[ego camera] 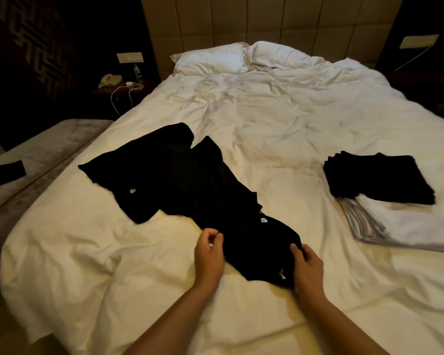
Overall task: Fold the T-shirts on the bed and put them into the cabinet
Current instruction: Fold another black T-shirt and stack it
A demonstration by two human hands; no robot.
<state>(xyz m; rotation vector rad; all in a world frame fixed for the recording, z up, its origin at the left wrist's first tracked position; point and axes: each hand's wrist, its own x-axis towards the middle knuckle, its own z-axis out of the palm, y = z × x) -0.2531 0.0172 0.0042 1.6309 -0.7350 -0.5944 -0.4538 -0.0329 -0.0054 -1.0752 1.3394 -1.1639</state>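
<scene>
White print marks show on the black T-shirt (190, 180), but none can be read.

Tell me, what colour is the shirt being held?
Black, with small white marks; head view.

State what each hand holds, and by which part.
Left hand and right hand both pinch the black T-shirt at its near edge.

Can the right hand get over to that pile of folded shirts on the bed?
Probably yes. Only bare sheet lies between the right hand and the folded pile, nothing in the way. But that hand is gripping the black T-shirt, so it would let go first.
</scene>
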